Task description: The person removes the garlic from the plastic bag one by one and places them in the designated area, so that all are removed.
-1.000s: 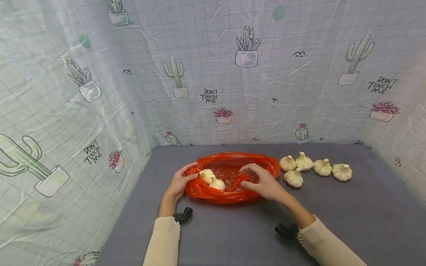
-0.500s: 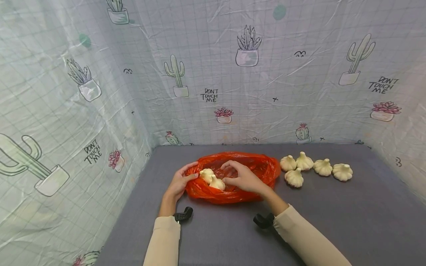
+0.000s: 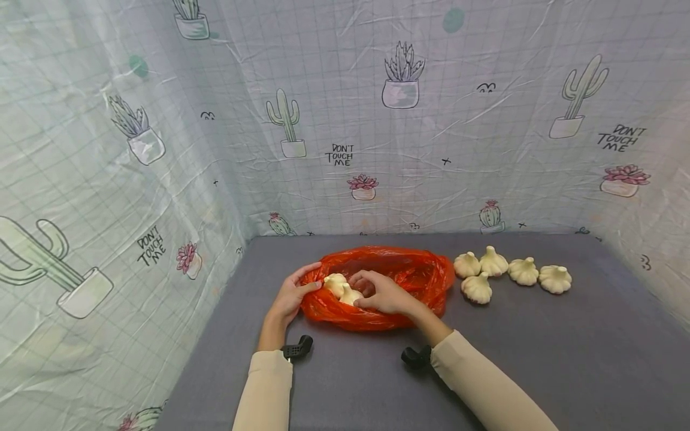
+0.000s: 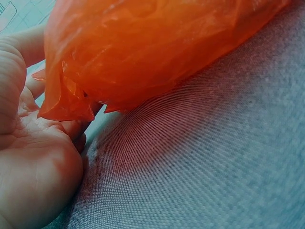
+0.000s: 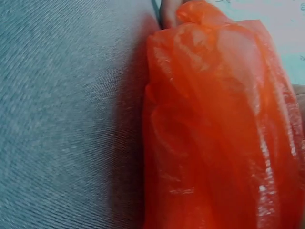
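A red plastic bag lies on its side-to-side length on the grey table, its mouth spread upward. Two garlic bulbs, the rear one and the front one, sit inside at its left end. My left hand grips the left rim, thumb over the edge; in the left wrist view the palm cups the bag's side. Reaching into the bag, my right hand has thumb and fingers curled about the front bulb's right side. The red film mostly hides that hand in the right wrist view.
Several more garlic bulbs rest right of the bag, including a near one and the rightmost one. Cactus-printed sheeting rises behind the grey table and along its left side.
My right hand has moved left inside the bag, from its right half to the front garlic bulb, where its fingers now close in. The left hand stays on the rim.
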Motion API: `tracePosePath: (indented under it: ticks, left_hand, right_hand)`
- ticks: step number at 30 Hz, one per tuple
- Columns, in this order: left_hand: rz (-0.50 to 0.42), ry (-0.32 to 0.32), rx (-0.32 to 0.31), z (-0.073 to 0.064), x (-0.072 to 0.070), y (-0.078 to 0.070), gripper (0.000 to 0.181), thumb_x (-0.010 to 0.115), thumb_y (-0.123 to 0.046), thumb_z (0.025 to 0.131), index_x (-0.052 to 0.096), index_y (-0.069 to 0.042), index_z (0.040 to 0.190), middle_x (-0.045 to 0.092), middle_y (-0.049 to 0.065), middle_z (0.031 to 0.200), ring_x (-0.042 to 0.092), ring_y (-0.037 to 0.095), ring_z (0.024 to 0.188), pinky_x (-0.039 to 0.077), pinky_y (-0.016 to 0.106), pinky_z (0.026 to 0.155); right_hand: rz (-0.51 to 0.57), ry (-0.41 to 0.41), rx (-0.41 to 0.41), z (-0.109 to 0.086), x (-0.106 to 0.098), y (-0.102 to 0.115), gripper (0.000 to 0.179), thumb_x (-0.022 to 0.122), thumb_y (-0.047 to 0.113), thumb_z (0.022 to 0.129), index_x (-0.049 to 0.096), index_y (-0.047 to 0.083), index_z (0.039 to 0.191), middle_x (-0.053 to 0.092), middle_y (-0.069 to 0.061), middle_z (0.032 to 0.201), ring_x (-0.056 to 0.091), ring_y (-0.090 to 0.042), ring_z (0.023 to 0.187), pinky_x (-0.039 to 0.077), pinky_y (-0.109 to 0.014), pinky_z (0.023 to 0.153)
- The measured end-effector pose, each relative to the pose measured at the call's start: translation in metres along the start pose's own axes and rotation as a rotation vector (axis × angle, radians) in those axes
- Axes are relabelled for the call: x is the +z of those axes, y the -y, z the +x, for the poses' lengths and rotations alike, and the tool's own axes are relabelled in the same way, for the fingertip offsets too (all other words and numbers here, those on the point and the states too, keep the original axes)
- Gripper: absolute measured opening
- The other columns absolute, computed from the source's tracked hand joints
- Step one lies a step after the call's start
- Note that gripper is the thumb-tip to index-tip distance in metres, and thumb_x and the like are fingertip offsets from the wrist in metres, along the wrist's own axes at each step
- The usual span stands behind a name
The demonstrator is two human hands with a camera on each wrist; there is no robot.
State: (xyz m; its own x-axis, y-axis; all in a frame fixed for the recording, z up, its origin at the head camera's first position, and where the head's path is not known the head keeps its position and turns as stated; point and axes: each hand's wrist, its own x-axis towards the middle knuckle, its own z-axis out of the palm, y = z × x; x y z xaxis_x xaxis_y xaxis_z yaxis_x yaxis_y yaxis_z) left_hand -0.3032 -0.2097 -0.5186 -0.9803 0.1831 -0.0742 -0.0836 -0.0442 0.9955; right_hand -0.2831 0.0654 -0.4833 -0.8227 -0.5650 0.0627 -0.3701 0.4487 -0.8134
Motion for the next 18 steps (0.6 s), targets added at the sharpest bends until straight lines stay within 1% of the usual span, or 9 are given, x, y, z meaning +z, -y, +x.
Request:
tracePosePath:
  ticks: [4, 8, 14, 18]
  left_hand:
    - [0.003, 0.003, 0.0, -0.0004, 0.0003, -0.0004, 0.055, 0.073, -0.007, 0.093, 0.058, -0.014, 0.145, 0.051, 0.01, 0.152, 0.058, 0.018, 0.124, 0.057, 0.026, 0.092]
    - [0.012, -0.002, -0.001, -0.0003, 0.0003, -0.0007, 0.054, 0.073, -0.008, 0.093, 0.058, -0.015, 0.145, 0.052, 0.01, 0.152, 0.057, 0.019, 0.125, 0.056, 0.025, 0.093]
    - [0.013, -0.003, 0.005, 0.0004, 0.0008, -0.0005, 0.055, 0.074, -0.007, 0.092, 0.058, -0.014, 0.145, 0.052, 0.011, 0.151, 0.058, 0.019, 0.125, 0.056, 0.026, 0.093]
    - [0.024, -0.006, 0.001, -0.0001, 0.0004, -0.0001, 0.055, 0.074, -0.008, 0.092, 0.059, -0.015, 0.144, 0.051, 0.008, 0.153, 0.055, 0.02, 0.128, 0.056, 0.026, 0.094]
  right_hand:
    - [-0.013, 0.034, -0.001, 0.0017, 0.0032, -0.0032, 0.044, 0.076, 0.014, 0.092, 0.061, 0.014, 0.133, 0.067, -0.013, 0.129, 0.068, -0.024, 0.106, 0.057, -0.043, 0.094]
    - [-0.034, 0.064, 0.003, 0.0025, 0.0049, -0.0042, 0.047, 0.075, 0.015, 0.093, 0.059, 0.013, 0.137, 0.067, -0.013, 0.129, 0.067, -0.022, 0.106, 0.056, -0.042, 0.092]
    - [-0.051, 0.077, 0.002, 0.0032, 0.0057, -0.004, 0.044, 0.075, 0.017, 0.093, 0.061, 0.012, 0.135, 0.069, -0.012, 0.126, 0.064, -0.02, 0.105, 0.054, -0.039, 0.091]
    - [-0.047, 0.073, -0.007, 0.0031, 0.0068, -0.0043, 0.042, 0.075, 0.015, 0.092, 0.062, 0.012, 0.132, 0.069, -0.012, 0.126, 0.064, -0.02, 0.107, 0.054, -0.039, 0.092]
